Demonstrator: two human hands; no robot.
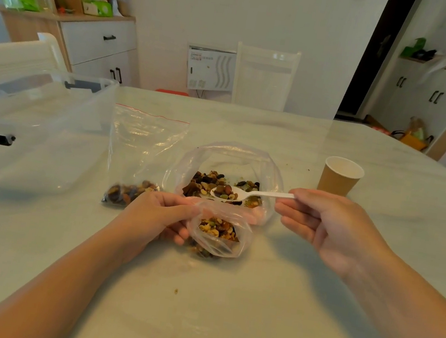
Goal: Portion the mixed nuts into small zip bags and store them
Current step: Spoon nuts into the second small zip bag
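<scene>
A large clear bag [235, 153] lies open at the table's middle with mixed nuts [208, 181] inside. My right hand [325, 226] pinches the handle of a white plastic spoon [241, 193], whose bowl holds a few nuts over the large bag. Just in front, my left hand [158, 214] grips the rim of a small zip bag [218, 234], holding it open; it is partly filled with nuts. Another zip bag [140, 154] with a red seal stands to the left, nuts at its bottom.
A big clear storage box [36, 125] with a black latch sits at the left of the table [224, 312]. A brown paper cup [339, 176] stands at the right, behind my right hand. White chairs stand at the far side and far left. Crumbs dot the tabletop.
</scene>
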